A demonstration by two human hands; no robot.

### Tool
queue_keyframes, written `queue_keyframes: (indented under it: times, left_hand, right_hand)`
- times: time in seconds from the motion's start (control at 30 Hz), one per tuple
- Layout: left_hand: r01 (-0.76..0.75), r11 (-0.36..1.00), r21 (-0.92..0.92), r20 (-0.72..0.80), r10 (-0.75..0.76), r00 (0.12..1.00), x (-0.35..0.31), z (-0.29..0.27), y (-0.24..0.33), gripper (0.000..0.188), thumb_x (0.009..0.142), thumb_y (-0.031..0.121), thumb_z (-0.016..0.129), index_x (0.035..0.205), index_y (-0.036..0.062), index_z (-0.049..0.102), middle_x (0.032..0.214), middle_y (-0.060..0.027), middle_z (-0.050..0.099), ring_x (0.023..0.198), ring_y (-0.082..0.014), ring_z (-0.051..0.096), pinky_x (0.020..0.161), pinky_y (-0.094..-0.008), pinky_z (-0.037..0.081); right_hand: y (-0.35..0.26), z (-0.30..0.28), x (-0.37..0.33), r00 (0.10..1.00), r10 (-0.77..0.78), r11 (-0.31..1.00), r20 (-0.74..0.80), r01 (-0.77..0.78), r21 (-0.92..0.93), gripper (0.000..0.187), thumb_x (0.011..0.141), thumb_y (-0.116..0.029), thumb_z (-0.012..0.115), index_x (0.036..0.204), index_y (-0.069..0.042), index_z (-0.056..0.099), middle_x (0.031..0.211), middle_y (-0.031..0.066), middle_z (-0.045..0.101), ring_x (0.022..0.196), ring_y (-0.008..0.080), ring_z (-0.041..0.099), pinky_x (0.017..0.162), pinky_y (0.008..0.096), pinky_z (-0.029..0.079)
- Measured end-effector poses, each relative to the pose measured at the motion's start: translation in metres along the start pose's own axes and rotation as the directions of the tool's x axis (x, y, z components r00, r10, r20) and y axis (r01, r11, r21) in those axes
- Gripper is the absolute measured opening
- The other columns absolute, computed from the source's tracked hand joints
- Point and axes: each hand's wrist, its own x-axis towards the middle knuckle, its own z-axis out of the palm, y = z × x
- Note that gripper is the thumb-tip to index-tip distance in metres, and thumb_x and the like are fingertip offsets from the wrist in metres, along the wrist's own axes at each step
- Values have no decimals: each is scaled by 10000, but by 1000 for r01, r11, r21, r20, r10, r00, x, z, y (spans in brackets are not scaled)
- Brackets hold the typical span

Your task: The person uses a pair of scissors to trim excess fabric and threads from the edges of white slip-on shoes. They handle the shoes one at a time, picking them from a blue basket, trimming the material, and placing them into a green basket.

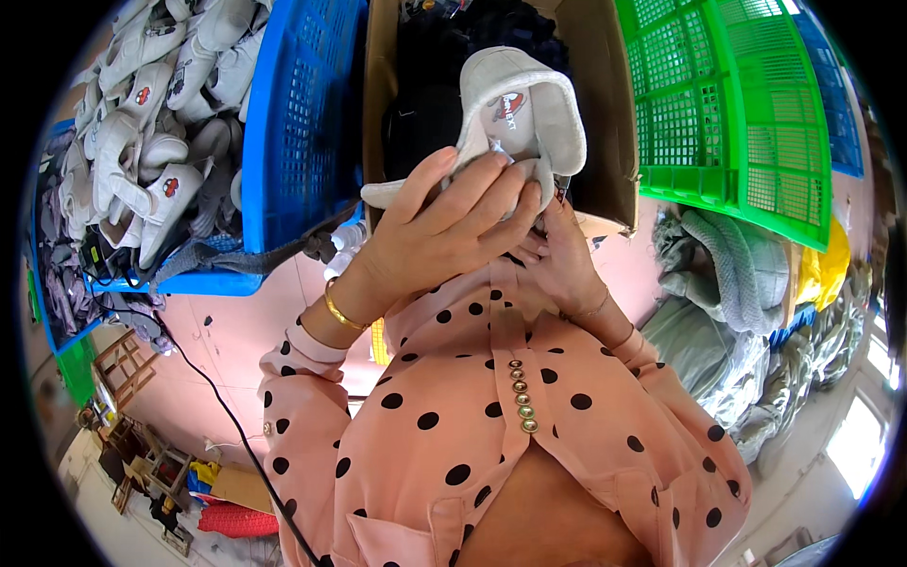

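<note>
A whitish cloth shoe (515,76) is held up in front of my chest, over the near part of an open cardboard box. A small red and dark printed picture shows inside it. My left hand (453,213) is closed around the shoe, its fingers lying across the near part and hiding it. Close under the shoe, my right hand (567,250) has its fingers bent together. A thin dark thing shows at its fingertips, too small and covered to name.
Dark items lie in the cardboard box (614,113). At the left, a blue plastic crate (302,123) stands beside a heap of whitish shoes (142,142). Green crates (718,104) stand at the right, above wrapped bundles (699,350). A black cable (213,378) runs down at the left.
</note>
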Motion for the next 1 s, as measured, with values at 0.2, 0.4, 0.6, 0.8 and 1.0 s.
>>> queue_keyframes:
  times: [0.2, 0.4, 0.6, 0.8, 1.0]
  left_hand:
    - [-69, 995, 76, -61, 73, 995, 1, -3, 4, 195, 888, 277, 626, 1076, 300, 671, 1161, 112, 594, 1140, -86, 534, 1076, -425, 333]
    - [-73, 996, 53, -60, 76, 995, 9, -11, 11, 194, 871, 206, 623, 1057, 154, 649, 1102, 66, 568, 1120, -117, 527, 1064, -375, 397]
    - [-112, 990, -80, 92, 119, 989, -6, 0, 18, 173, 844, 200, 630, 1009, 170, 673, 1020, 51, 579, 1055, -162, 571, 1038, -425, 414]
    - [-73, 989, -131, 217, 101, 971, -43, 23, 56, 229, 810, 170, 622, 1031, 124, 654, 1031, 14, 590, 987, -172, 570, 977, -358, 431]
    - [-71, 981, -179, 317, 126, 940, -48, 38, 94, 258, 801, 166, 591, 1041, 91, 653, 1044, -29, 608, 991, -175, 562, 931, -315, 416]
  right_hand:
    - [2, -10, 0, 994, 8, 1000, 108, -11, 26, 195, 1046, -320, 444, 1052, -150, 540, 721, -68, 484, 472, 4, 343, 431, 173, 270]
    - [-2, -9, 6, 993, 112, 993, -41, -113, -19, 266, 1053, -360, 413, 1000, -134, 543, 712, -55, 483, 466, 10, 332, 409, 167, 261]
    - [11, -34, 7, 991, -126, 922, -44, 101, -374, 444, 1065, -429, 309, 1065, -61, 557, 684, -31, 526, 496, 19, 339, 439, 175, 286]
    - [-13, -87, -19, 864, -501, 250, 58, 208, -946, 372, 1070, -315, 360, 1066, -3, 565, 699, 45, 600, 625, 127, 564, 582, 260, 458]
    - [-26, -65, -45, 912, -334, -373, 236, 102, -922, 286, 893, -345, 664, 885, -64, 608, 621, 63, 630, 514, 254, 617, 463, 343, 468]
